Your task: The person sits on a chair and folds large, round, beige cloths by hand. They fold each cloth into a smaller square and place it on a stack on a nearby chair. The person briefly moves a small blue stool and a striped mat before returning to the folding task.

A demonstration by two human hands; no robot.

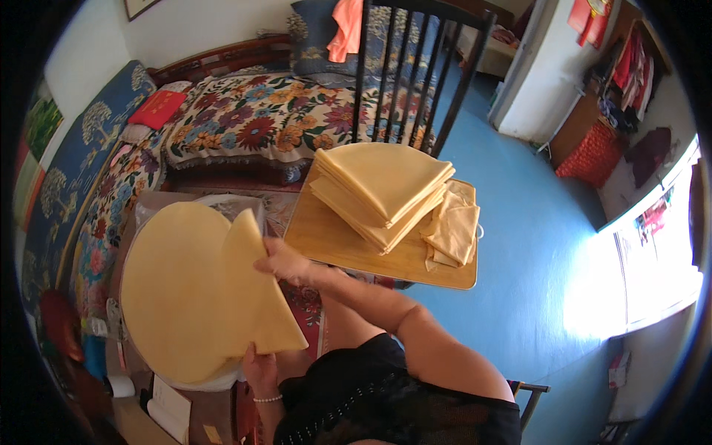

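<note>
A folded, pale yellow, thin sheet [258,300] is held up between my hands at its right side. My right hand [281,260] grips its upper right edge. Lower down, my left hand [260,364], with a bead bracelet at the wrist, pinches the bottom edge. Under and left of it lies a large round stack of similar yellow sheets [175,289] on a low table. On a small wooden folding table [334,247] stands a tall pile of sheets folded into wedges [389,181]. Beside that pile lie crumpled yellow pieces [453,225].
A black slatted chair back [423,78] rises behind the folding table. A sofa with a floral cover [250,117] runs behind and to the left. An open notebook [169,411] and a paper roll [119,385] lie at the lower left.
</note>
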